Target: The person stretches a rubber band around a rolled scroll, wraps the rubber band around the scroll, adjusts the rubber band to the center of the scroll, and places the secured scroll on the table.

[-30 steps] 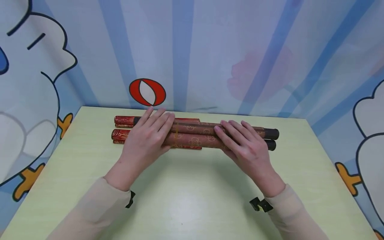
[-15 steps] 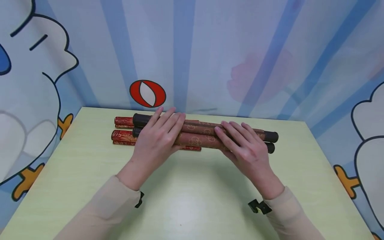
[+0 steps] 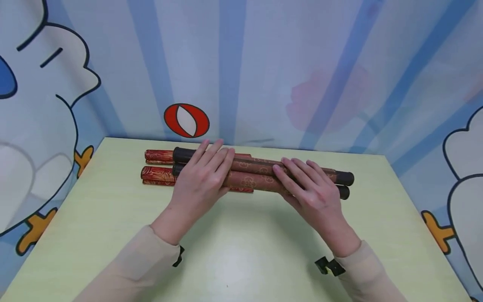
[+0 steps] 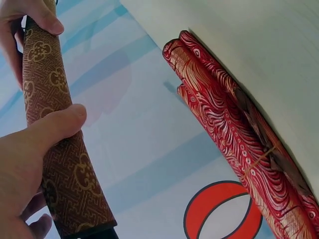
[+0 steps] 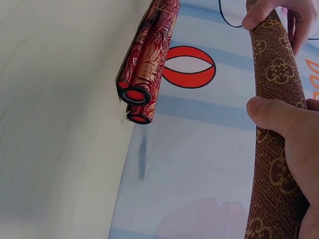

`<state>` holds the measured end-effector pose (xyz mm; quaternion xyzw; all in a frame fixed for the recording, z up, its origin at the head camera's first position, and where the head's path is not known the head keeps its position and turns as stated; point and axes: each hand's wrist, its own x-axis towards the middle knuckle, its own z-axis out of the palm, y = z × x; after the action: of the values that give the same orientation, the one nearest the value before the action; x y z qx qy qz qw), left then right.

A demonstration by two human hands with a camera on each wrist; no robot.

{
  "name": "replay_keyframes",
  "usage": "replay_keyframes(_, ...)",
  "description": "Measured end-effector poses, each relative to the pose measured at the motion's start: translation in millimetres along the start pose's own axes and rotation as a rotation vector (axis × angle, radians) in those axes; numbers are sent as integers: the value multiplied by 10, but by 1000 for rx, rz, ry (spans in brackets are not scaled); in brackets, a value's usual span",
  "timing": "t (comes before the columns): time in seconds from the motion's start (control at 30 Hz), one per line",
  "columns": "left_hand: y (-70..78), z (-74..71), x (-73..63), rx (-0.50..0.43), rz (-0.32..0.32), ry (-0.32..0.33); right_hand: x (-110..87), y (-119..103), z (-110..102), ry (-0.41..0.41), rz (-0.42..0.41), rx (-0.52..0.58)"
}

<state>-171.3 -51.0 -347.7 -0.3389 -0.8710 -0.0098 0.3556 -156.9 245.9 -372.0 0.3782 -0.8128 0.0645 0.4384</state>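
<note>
A brown brocade scroll [image 3: 249,181] with gold flower patterns and black ends is rolled into two parallel rolls. It lies crosswise in both hands, held above the table. My left hand [image 3: 203,176] grips its left part, fingers over the top and thumb [image 4: 62,124] on the near side. My right hand [image 3: 311,182] grips it toward the right end in the same way. Behind and below it, a red and gold patterned scroll [image 3: 156,172], also a double roll, rests on the table; the brown one overlaps it in the head view. A thin cord [image 4: 260,160] ties the red scroll.
The pale table [image 3: 234,260] ends at the back against a blue striped cloth backdrop [image 3: 264,75] printed with cartoon figures and a red and white oval [image 3: 186,121]. The red scroll lies along the table's back edge.
My left hand has slid right along the brown scroll, uncovering its black left ends. The brown scroll has shifted slightly right. My right hand keeps its hold; the red scroll stays put.
</note>
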Motion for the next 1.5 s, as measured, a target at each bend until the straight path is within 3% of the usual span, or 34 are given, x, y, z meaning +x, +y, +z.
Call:
replay_keyframes(0.23, 49, 23, 59, -51, 7, 31, 8, -18, -9, 5, 12, 6)
replay_keyframes(0.37, 60, 37, 84, -52, 27, 16, -10, 3, 13, -14, 13, 20)
replay_keyframes(0.7, -19, -43, -29, -36, 19, -19, -34, 32, 10, -36, -10, 1)
replay_keyframes(0.93, -9, 6, -54, -14, 12, -18, -38, 19, -3, -77, -10, -28)
replay_keyframes(1.13, -88, 14, -94, -50, 38, 12, -33, 2, -31, -140, -3, -43)
replay_keyframes(1.5, -241, -38, -172, -60, 46, -20, -117, 119, -162, -206, 11, 25)
